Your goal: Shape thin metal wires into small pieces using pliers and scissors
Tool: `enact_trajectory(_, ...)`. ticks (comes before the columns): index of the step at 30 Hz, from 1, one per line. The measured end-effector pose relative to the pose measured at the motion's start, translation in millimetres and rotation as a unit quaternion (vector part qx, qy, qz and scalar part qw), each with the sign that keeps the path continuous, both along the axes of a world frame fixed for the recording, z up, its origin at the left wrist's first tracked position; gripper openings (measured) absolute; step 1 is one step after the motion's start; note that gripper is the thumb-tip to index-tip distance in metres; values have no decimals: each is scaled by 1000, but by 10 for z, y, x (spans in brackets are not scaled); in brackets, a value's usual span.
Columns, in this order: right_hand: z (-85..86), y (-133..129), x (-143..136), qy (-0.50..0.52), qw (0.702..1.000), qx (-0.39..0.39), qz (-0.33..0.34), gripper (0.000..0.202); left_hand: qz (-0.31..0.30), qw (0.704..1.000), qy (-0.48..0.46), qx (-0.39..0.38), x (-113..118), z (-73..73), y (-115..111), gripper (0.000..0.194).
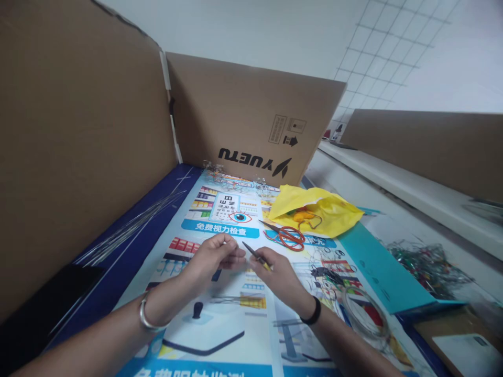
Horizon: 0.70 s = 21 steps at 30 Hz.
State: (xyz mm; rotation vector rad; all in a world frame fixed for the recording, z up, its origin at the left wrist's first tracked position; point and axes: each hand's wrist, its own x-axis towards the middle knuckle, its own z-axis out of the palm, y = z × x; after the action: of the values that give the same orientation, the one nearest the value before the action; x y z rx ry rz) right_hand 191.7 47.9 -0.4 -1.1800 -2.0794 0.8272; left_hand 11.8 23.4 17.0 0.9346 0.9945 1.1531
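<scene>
Over the middle of the printed poster sheet, my left hand [222,254] is raised with thumb and fingers pressed together; what sits between them is too small to make out. Close on its right, my right hand [275,269] is closed around a slim dark pointed tool [252,251] with a yellowish part near the palm. The tool's tip points up and left, near my left fingertips. Just beyond my right hand lie orange-handled scissors [290,238]. A yellow bag [326,207] lies behind them, with an orange item and dark cord at its opening.
Thin wires [131,228] lie along the left edge. A wire coil [365,317] is beside my right forearm. Tangled wire pieces [432,264] are piled at right, past a teal panel [383,267]. Cardboard walls [243,115] stand behind and left. A pale phone-like object [467,356] lies bottom right.
</scene>
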Motion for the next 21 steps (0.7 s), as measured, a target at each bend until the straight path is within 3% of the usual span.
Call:
enact_trajectory(2, 9, 58, 87, -83, 980, 177, -31, 9, 11, 1000, -7, -9, -31, 26, 7, 25)
enact_trajectory(4, 20, 100, 156, -161, 930, 328, -47, 13, 24, 1000, -1, -17, -45, 37, 11, 25)
enact_trajectory(7, 39, 115, 200, -241, 861, 443, -57, 15, 37, 999, 14, -25, -35, 49, 6, 26)
enact_trajectory(13, 56, 63, 181, -277, 813, 509, -56, 16, 40, 998, 25, -39, 3, 80, -13, 25)
enact_trajectory(21, 73, 31, 171, -281, 800, 528, -50, 13, 38, 997, 27, -67, 18, 29, -12, 20)
